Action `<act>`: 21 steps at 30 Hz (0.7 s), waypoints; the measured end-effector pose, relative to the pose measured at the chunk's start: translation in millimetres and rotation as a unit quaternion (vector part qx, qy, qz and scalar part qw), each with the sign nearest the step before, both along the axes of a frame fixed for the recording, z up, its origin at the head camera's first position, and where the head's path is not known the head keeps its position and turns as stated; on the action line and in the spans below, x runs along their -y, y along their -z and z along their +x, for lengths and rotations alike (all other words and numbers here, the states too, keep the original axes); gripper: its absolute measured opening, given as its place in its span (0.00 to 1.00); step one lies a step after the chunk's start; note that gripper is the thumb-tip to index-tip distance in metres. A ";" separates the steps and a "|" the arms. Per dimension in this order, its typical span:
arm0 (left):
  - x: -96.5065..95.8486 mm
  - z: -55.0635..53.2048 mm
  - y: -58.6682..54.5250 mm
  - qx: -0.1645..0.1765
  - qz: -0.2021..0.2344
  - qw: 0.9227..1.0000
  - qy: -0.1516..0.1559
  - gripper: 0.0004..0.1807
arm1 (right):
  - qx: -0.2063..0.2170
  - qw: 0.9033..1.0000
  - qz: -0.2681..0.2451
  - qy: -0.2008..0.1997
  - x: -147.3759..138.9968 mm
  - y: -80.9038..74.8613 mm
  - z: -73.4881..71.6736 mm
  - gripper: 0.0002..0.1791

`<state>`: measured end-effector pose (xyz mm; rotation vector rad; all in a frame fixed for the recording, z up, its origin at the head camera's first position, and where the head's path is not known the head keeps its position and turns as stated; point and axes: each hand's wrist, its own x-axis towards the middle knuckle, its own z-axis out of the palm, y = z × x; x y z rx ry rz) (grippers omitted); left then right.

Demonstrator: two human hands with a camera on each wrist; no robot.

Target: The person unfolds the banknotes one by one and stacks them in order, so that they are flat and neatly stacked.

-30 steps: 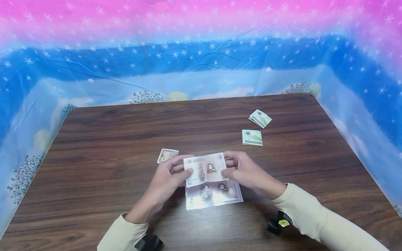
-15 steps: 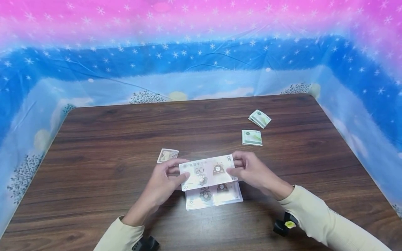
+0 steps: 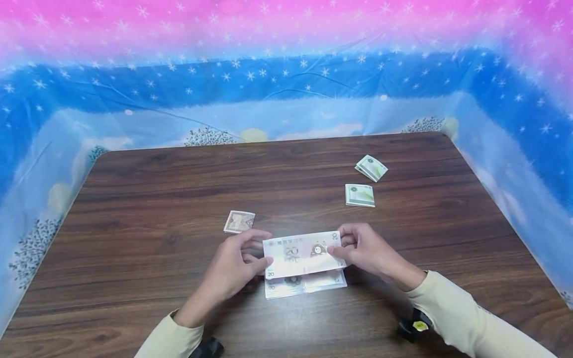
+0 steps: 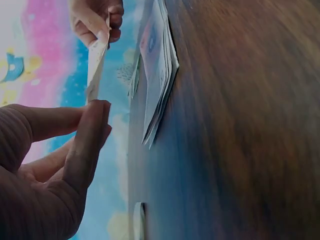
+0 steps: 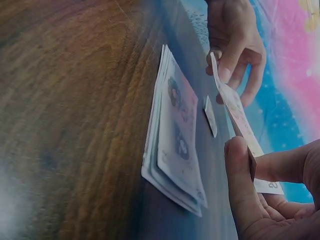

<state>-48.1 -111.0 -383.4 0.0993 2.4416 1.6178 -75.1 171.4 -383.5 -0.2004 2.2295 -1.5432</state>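
Note:
A pale pinkish banknote [image 3: 299,256] marked 20 is stretched flat between both hands, over a small stack of similar banknotes [image 3: 309,287]. My left hand [image 3: 237,263] pinches its left end between thumb and fingers, while my right hand [image 3: 369,253] pinches the other end. Seen from the left wrist, the held banknote [image 4: 97,65] is raised off the table, apart from the stack [image 4: 159,75]. The right wrist view shows several layered notes in that stack [image 5: 177,135]. Part of the stack is hidden behind the held note in the head view.
Beyond my left hand lies a folded brownish note [image 3: 239,222]. Two folded green notes [image 3: 360,195] lie farther back on the right, one behind the other. The dark wooden table [image 3: 156,199] is enclosed by a patterned snowflake cloth [image 3: 286,79].
The banknote, creased in the middle earlier, is now opened out to its full length. My right hand has moved right, and both hands have come slightly nearer with the note.

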 end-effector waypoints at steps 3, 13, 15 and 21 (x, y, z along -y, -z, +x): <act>0.2 4.2 -3.0 -0.021 -0.050 0.998 0.010 0.24 | 0.016 1.000 -0.007 -0.004 -3.0 3.7 1.4 0.14; 0.5 14.4 -4.6 -0.102 -0.144 0.983 0.053 0.19 | 0.003 0.999 -0.005 -0.039 -2.6 24.1 5.1 0.15; -0.6 16.1 -3.1 -0.126 -0.158 0.975 0.093 0.16 | -0.016 0.999 0.012 -0.039 -1.5 26.3 5.4 0.17; -3.2 17.9 3.2 -0.179 -0.229 0.936 0.199 0.12 | -0.075 0.993 0.079 -0.036 1.4 30.3 4.4 0.14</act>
